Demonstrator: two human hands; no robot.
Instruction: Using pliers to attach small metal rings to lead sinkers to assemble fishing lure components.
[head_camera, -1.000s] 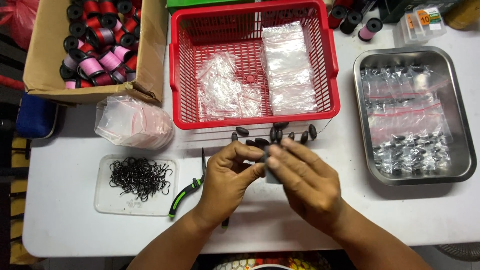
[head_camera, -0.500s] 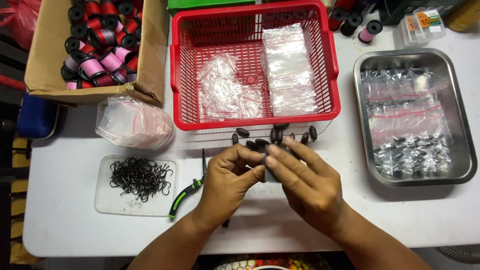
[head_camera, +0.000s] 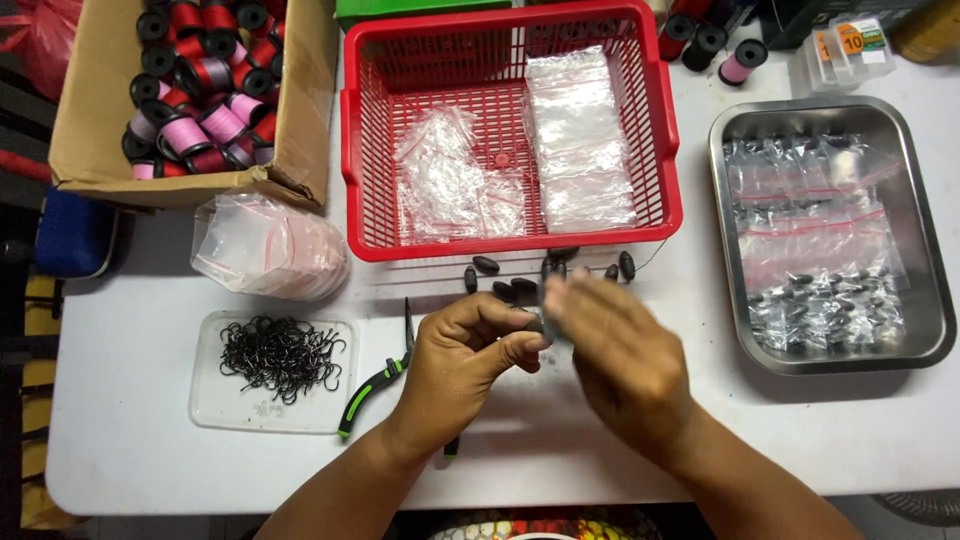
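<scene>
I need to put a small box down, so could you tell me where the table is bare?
Bare table lies left of the hook tray and along the near edge. It is crowded between the red basket and both hands, where dark sinkers lie.

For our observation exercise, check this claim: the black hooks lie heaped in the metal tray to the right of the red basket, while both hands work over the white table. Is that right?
Not quite. The black hooks lie on a clear flat lid at the left, beside the pliers, as the head view shows. The metal tray holds small clear bags. Left hand and right hand do work over the white table.
</scene>
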